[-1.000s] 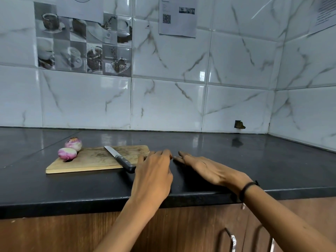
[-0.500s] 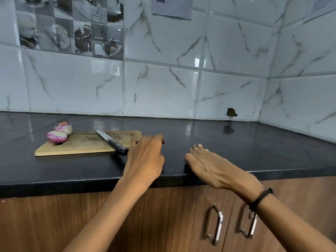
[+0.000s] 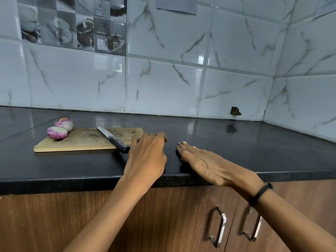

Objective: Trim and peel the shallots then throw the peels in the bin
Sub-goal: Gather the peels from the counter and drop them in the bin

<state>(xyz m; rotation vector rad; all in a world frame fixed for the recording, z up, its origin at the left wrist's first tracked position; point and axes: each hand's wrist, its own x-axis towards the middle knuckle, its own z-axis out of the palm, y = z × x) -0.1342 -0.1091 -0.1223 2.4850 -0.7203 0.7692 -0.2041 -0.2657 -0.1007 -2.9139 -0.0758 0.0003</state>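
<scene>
Two peeled pink-and-white shallots [image 3: 56, 132] [image 3: 64, 123] sit at the far left end of a wooden cutting board [image 3: 85, 140]. A knife [image 3: 112, 139] lies across the board, its black handle overhanging the near right corner. My left hand [image 3: 147, 157] rests palm down on the black counter just right of the knife handle, fingers curled; what lies under it is hidden. My right hand [image 3: 205, 164] lies flat on the counter beside it, fingers together, holding nothing. No peels and no bin are visible.
The black counter [image 3: 254, 146] runs to a tiled wall behind and a corner at the right. Below its front edge are wooden cabinet doors with metal handles [image 3: 218, 228]. A small dark hole [image 3: 235, 111] marks the wall.
My right hand has slid back from beside the left hand's fingertips toward the counter's front edge. The left hand stays by the knife handle. The view has tilted down.
</scene>
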